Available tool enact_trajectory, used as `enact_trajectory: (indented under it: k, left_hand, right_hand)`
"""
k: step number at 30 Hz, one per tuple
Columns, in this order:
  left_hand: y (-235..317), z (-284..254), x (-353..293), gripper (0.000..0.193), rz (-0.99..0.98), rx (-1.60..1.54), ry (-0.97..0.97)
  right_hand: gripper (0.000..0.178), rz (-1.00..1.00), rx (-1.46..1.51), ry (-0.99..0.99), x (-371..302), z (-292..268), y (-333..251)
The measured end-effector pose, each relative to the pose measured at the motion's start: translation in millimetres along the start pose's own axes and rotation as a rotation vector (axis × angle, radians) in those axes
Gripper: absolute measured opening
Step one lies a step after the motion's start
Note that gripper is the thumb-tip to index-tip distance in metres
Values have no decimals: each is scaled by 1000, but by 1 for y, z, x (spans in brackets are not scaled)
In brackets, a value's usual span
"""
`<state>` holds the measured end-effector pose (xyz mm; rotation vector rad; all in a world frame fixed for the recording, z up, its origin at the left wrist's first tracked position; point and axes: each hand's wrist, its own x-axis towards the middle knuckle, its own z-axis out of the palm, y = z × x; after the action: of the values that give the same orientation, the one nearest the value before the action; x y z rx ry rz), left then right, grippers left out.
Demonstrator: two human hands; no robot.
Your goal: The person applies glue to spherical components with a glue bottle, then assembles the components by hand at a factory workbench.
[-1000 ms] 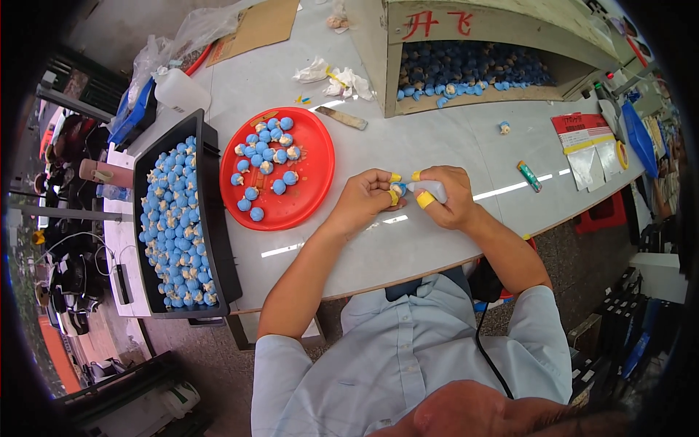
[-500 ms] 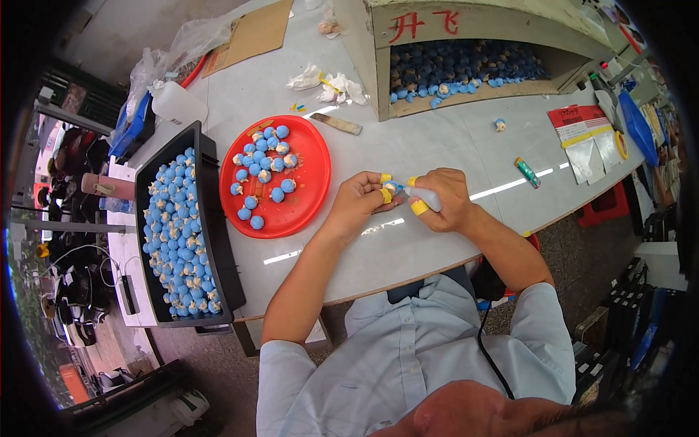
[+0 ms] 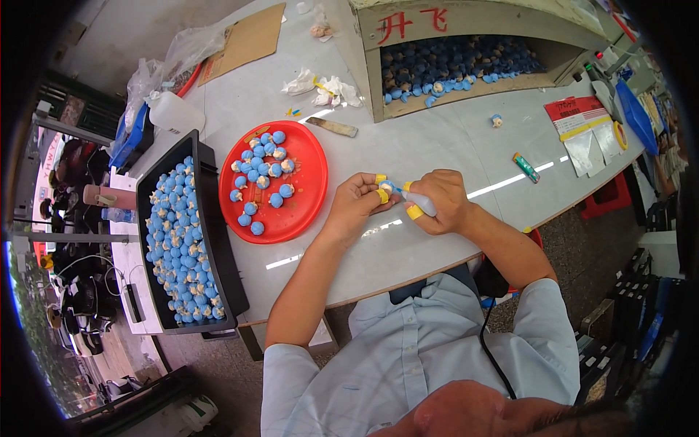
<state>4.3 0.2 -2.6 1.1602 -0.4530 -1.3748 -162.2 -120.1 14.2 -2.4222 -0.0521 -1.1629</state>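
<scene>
Between the yellow-taped fingertips of my left hand [image 3: 357, 204] is a small blue-and-cream ball piece [image 3: 386, 187]. My right hand [image 3: 448, 200], also with yellow tape on its fingers, grips a translucent white squeeze bottle [image 3: 423, 204]. The bottle's nozzle end points left and meets the piece, or comes very close to it; fingers partly hide both. To the left of my hands, a round red tray [image 3: 309, 197] carries several blue balls with cream parts. Beyond it, a deep black bin [image 3: 231, 280] is filled with many more of the same balls.
A beige box-like shelf [image 3: 373, 80] at the back holds a heap of blue pieces. One loose ball [image 3: 496, 121] and a green tube [image 3: 526, 167] lie on the right. A flat scraper-like strip [image 3: 332, 127] and crumpled white wrap [image 3: 338, 91] lie behind the tray.
The whole view has shifted slightly. My hands keep the same hold on the piece and the bottle, with only a slight tilt of the bottle.
</scene>
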Motion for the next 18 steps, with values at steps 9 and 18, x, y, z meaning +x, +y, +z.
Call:
enact_trajectory:
  k: [9, 18]
  left_hand:
    - [1, 2, -1, 24, -2, 15, -14]
    - [2, 2, -2, 24, 3, 16, -33]
  right_hand:
    - [21, 2, 31, 30, -1, 0, 2]
    - [22, 16, 31, 31, -1, 0, 1]
